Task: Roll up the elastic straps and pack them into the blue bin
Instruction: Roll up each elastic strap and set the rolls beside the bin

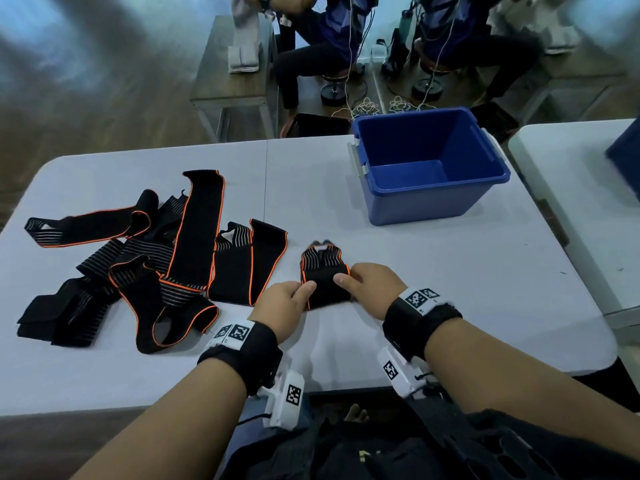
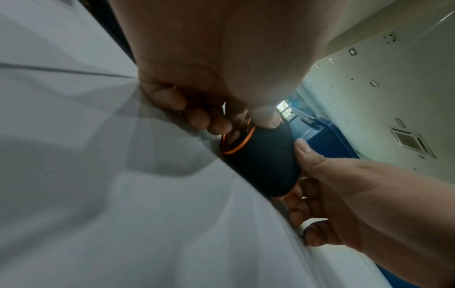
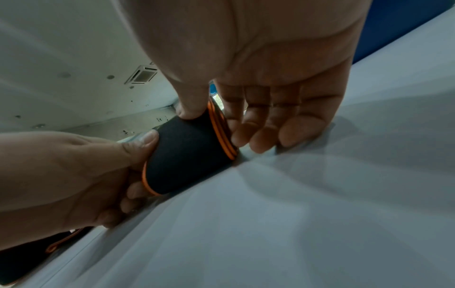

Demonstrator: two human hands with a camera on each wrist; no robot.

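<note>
A black elastic strap with orange edges (image 1: 323, 280) lies mostly rolled on the white table, its striped loose end pointing away from me. My left hand (image 1: 289, 304) pinches the roll's left end between thumb and fingers, and my right hand (image 1: 367, 284) pinches its right end. The left wrist view shows the roll (image 2: 263, 161) with a thumb on top at each end; the right wrist view shows the same roll (image 3: 187, 155) resting on the table. A heap of unrolled straps (image 1: 145, 258) lies to the left. The blue bin (image 1: 429, 168) stands empty at the far right.
A white folding table (image 1: 450, 289) carries everything. A second white table (image 1: 581, 188) stands close on the right. Beyond the far edge are a grey bench (image 1: 235, 64) and seated people's legs among cables.
</note>
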